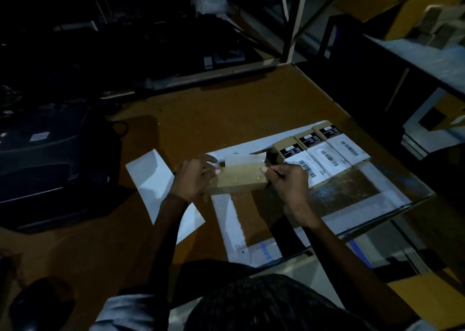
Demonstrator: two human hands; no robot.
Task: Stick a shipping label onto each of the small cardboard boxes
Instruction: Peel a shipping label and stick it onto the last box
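A small brown cardboard box (239,178) lies on the table in front of me, its top bare. My left hand (195,179) holds its left end, thumb on top. My right hand (286,179) grips the right end, thumb pressing the near corner of a white label (245,159) that stands up along the box's far edge. Three small boxes (322,152) sit side by side to the right, each with a white barcode label and a black sticker.
A white sheet of paper (156,179) lies left of the box. A flat white-bordered mat or bag (364,197) covers the table's right side. A dark bag or machine (55,167) sits at the left. The table edge (377,230) runs on the right.
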